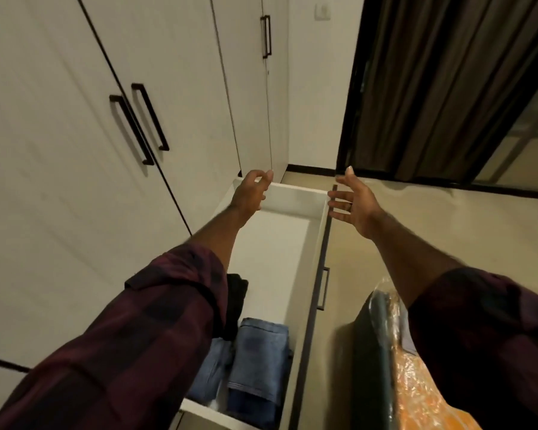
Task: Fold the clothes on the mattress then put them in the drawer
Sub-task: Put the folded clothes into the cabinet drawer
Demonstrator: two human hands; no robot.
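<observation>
White drawer [295, 193], faded blue folded jeans [261, 364], black garment [236, 293], maroon-and-black plaid sleeves [156, 330], off-white wardrobe doors [59, 150] with black handles [149, 116], brown curtain [441, 82], orange mattress [423, 395].

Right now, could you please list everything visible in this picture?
wardrobe doors: several, white, left and centre
drawer: one, white, pulled open below them
folded jeans: at least two, blue, drawer's near end
dark garment: one, black, in drawer beside left sleeve
mattress: one, orange under plastic, lower right
curtain: one, brown, upper right
left hand: one, empty, fingers loosely curled, above drawer's far end
right hand: one, empty, fingers spread, near drawer's far right corner
</observation>
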